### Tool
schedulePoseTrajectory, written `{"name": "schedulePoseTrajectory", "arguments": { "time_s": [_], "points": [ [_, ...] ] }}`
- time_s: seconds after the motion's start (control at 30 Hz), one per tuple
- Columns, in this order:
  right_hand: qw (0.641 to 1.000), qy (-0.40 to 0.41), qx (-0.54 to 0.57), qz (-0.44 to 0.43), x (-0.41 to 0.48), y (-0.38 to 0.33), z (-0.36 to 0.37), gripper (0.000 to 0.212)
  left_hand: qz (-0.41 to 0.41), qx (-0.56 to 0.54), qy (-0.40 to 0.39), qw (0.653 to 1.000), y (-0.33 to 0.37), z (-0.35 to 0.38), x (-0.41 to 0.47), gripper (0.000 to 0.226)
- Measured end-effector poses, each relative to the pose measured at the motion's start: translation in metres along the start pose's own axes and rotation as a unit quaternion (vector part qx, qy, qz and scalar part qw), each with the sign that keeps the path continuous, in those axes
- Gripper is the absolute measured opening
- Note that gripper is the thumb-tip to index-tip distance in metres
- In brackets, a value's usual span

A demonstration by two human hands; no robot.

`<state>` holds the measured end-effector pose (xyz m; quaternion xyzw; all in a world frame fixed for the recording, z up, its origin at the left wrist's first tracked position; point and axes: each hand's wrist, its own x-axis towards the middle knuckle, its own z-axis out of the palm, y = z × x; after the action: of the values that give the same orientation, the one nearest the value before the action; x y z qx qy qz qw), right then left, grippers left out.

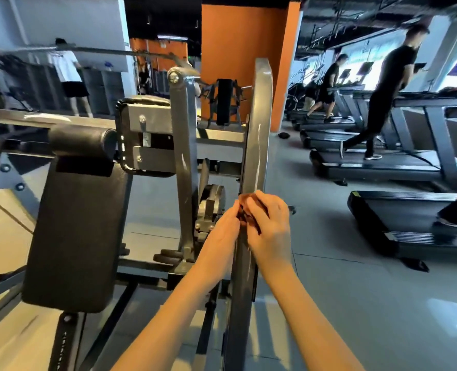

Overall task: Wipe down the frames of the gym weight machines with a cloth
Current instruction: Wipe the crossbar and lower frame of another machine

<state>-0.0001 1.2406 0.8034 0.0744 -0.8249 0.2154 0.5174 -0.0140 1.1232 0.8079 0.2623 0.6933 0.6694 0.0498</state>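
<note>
- A dark reddish cloth (244, 216) is being held against the grey upright frame post (259, 124) of a weight machine in a busy gym, roughly midway up the post.
- The cloth is being pinched by the left hand (223, 227) from one side and gripped under the curled fingers of the right hand (270, 226) from the other, with both hands being pressed close together around the post.
- A wiping stroke along the post appears to be in hand. It is probably best done with the cloth being wrapped round the post's edges and drawn its full length under even pressure, so that the light streaks above, possibly smears, are being covered too.
- A black back pad (75, 231) and a second grey upright (183, 156) are being shown at left, while treadmills (382, 170) are being used at right.
</note>
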Motion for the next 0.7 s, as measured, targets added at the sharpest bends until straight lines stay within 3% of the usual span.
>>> {"name": "schedulePoseTrajectory", "arguments": {
  "time_s": [0.2,0.3,0.37,0.53,0.63,0.7],
  "points": [
    [0.999,0.031,0.004,0.029,0.016,0.0,0.011,0.037,0.045,-0.045,0.015,0.998,0.019,0.0,0.007,0.034],
    [0.999,0.02,-0.009,0.044,-0.035,-0.006,0.01,0.043,0.025,-0.085,-0.04,0.995,0.015,-0.002,0.015,0.036],
    [0.998,0.013,-0.03,0.055,-0.05,-0.009,0.013,0.043,0.034,-0.05,-0.071,0.996,0.007,-0.008,0.017,0.036],
    [0.992,0.065,-0.057,0.089,0.017,-0.011,0.02,0.039,0.056,-0.062,-0.085,0.993,-0.003,-0.024,0.033,0.039],
    [0.989,0.096,-0.063,0.098,0.006,-0.014,0.024,0.039,0.018,-0.114,-0.148,0.982,-0.019,-0.034,0.052,0.042],
    [0.985,0.1,-0.07,0.125,-0.043,-0.022,0.027,0.043,-0.008,-0.127,-0.145,0.981,-0.019,-0.029,0.05,0.045]
  ]
}}
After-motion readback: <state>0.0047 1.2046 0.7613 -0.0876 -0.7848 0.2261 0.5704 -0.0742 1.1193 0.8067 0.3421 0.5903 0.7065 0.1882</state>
